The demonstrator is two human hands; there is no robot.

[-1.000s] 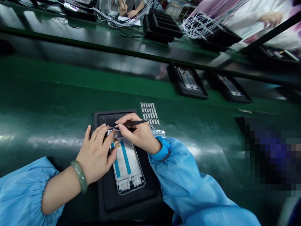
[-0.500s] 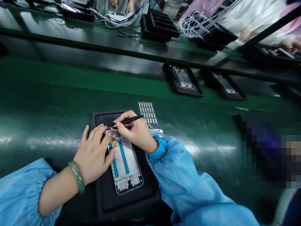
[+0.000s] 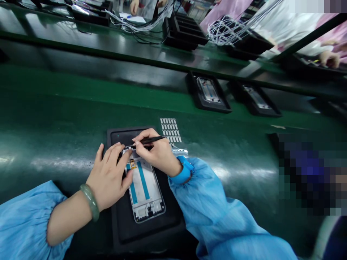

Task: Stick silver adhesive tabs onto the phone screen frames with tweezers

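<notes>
A silver phone frame [image 3: 153,191] with blue strips lies face up on a black tray [image 3: 119,231]. My left hand [image 3: 110,177] grips its upper left edge, the index finger bent onto the top end and the thumb on the side. In my right hand [image 3: 157,153] is a pair of black tweezers [image 3: 151,139], pinched like a pen. Their tips are at the frame's top edge, partly hidden by my fingers. A small gold flex part [image 3: 132,164] shows beside my left index finger.
A sheet of small pale stickers [image 3: 170,130] lies beyond my right hand, near a shiny silver strip [image 3: 180,151]. Two black trays with phone frames [image 3: 208,90] [image 3: 258,97] stand farther back. Cable bundles [image 3: 227,30] and co-workers' hands [image 3: 329,57] are across the bench.
Both hands stay at the top end of the phone frame. The tweezers have tilted slightly flatter, and the view has shifted a little. A co-worker's hand across the bench has moved.
</notes>
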